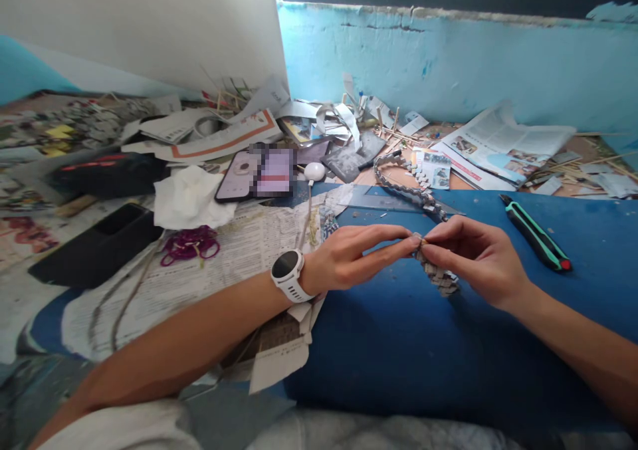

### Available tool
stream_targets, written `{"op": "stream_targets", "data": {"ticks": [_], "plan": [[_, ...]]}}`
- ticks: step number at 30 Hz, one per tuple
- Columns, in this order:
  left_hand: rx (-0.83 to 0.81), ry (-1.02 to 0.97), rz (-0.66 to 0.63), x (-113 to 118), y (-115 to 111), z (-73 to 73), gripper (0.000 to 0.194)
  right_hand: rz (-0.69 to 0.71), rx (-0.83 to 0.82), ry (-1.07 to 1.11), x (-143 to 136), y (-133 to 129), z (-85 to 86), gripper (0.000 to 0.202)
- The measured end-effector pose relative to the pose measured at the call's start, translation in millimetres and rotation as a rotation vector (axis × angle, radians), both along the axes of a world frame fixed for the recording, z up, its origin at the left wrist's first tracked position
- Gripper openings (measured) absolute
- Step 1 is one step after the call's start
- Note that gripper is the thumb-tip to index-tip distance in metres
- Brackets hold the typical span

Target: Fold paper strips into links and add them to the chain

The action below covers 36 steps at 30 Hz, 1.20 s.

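Both my hands meet over the blue mat at a folded-paper chain (pixel 438 276), a narrow zigzag band of grey printed paper links. With thumb and index finger pressed together, my right hand (pixel 483 257) pinches the chain near its bend. My left hand (pixel 349 254), wearing a white watch (pixel 290 270), reaches across with long, straightened fingers whose tips grip the same spot; its thumb is hidden. One part of the band hangs below the fingers. Another stretch (pixel 403 187) runs up and away behind my right hand, curving over the mat's far edge.
On the blue mat (pixel 379 363), a green-and-black utility knife (pixel 538 234) lies to the right and a clear ruler (pixel 383 199) behind the hands. Newspaper (pixel 249 257), purple cord (pixel 189 247), crumpled tissue (pixel 187 197), a phone (pixel 256 173) and a black case (pixel 94 244) crowd the left. Paper scraps line the wall.
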State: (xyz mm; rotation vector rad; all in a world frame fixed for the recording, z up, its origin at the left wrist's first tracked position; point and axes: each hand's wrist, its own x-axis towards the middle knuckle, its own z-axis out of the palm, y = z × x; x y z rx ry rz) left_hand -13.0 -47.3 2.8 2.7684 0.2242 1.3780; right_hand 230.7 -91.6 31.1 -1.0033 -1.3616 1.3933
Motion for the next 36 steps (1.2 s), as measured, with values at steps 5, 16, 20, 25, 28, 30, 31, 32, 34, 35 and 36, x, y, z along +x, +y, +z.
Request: {"op": "stream_targets", "data": {"ticks": [5, 16, 20, 25, 28, 30, 31, 32, 34, 35, 36], "plan": [[-0.165, -0.088, 0.028, 7.3, -7.3, 7.7, 0.039, -0.020, 0.186, -0.181, 2.4, -3.4, -2.6, 0.012], [-1.120, -0.132, -0.036, 13.6, -12.4, 12.5, 0.014, 0.114, 0.638, -0.548, 7.6, 1.3, -7.3, 0.028], [-1.341, -0.156, -0.145, 13.8, -6.9, 4.3, 0.021, 0.125, 0.489, -0.536, 5.1, -0.1, -7.3, 0.016], [-1.311, -0.188, -0.163, 15.3, -6.6, 0.5, 0.026, 0.037, 0.228, -0.448, 3.6, 2.6, -7.0, 0.014], [-1.116, -0.212, -0.150, 16.2, -9.1, -0.3, 0.029, -0.021, 0.095, -0.310, 4.0, 5.8, -6.6, 0.019], [-0.939, -0.218, -0.101, 16.3, -9.9, -1.4, 0.027, -0.021, 0.047, -0.236, 4.4, 7.3, -5.9, 0.020], [-0.840, -0.214, -0.073, 15.9, -9.9, -2.0, 0.026, -0.018, 0.032, -0.214, 4.5, 7.7, -5.5, 0.020], [-0.746, -0.201, -0.050, 15.3, -9.5, -2.6, 0.026, -0.014, 0.017, -0.197, 4.4, 7.9, -5.2, 0.020], [-0.586, -0.161, -0.022, 13.5, -8.3, -3.4, 0.028, -0.008, -0.010, -0.173, 3.9, 7.7, -4.8, 0.021], [-0.515, -0.145, -0.014, 12.5, -7.7, -3.7, 0.029, -0.008, -0.021, -0.161, 3.4, 7.3, -4.8, 0.022], [-0.446, -0.131, -0.004, 11.5, -7.1, -3.8, 0.031, -0.011, -0.029, -0.145, 2.7, 6.8, -5.0, 0.022]]}}
